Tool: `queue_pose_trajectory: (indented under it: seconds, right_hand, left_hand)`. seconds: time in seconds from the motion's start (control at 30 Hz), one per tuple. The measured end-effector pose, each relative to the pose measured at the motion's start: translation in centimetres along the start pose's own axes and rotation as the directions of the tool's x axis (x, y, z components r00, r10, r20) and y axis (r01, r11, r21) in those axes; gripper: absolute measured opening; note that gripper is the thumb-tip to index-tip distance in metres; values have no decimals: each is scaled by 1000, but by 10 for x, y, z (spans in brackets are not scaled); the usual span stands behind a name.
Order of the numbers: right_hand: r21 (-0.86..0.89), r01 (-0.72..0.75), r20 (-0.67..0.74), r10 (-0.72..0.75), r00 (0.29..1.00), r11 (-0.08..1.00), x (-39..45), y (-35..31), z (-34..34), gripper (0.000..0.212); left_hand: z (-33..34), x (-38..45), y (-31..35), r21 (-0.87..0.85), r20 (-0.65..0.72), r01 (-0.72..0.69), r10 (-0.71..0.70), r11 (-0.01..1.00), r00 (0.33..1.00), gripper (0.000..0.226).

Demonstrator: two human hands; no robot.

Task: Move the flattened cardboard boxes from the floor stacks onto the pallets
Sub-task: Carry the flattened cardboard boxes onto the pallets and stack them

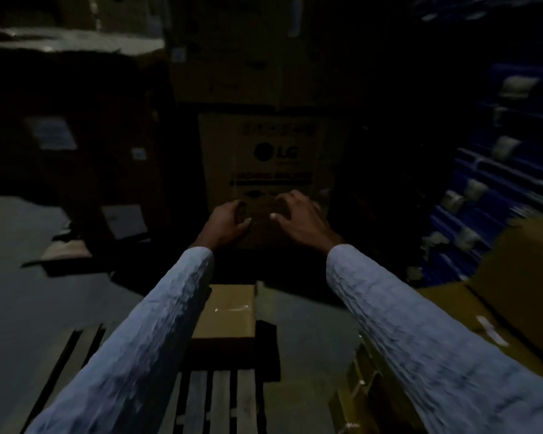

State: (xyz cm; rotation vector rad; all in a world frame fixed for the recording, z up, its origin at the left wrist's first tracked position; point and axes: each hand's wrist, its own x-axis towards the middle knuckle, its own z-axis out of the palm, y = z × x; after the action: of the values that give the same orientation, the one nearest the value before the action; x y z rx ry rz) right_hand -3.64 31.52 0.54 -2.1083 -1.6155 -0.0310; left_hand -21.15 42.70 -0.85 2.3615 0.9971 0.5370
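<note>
Ahead, left hand (224, 225), right hand (298, 219) spread before LG-printed cardboard box (264, 158)

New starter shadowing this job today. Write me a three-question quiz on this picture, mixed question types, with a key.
1. True or false: the left hand is carrying a carton clear of the floor.
2. Which brand is printed on the carton in front of both hands? A) Sony B) LG C) Samsung
3. Fill in: the small taped box sits between the two ____.

Key
1. False. Both hands reach toward the upright carton; the right hand has its fingers spread, and no lift shows.
2. B
3. Sleeves. It rests at the far end of the slatted pallet.
</note>
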Motion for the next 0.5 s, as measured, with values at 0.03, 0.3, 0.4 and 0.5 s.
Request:
queue_pose_trajectory:
  seconds: [0.03, 0.3, 0.4, 0.5]
  right_hand:
    - [-23, -20, -29, 20, 999, 1000, -15, 4, -28, 51]
    - [-119, -218, -211, 190, 959, 969, -158, 71, -227, 48]
    - [-127, -280, -238, 245, 940, 952, -212, 111, -284, 50]
    - [-109, -358, -264, 320, 910, 927, -272, 165, -336, 51]
  left_hand:
    - [0, -4, 29, 9, 12, -47, 47, 999, 999, 56]
    - [47, -45, 244, -29, 123, -342, 343, 939, 931, 62]
    - [71, -59, 314, -69, 108, -418, 424, 906, 899, 62]
    - [101, -72, 390, -112, 104, -471, 482, 875, 870, 63]
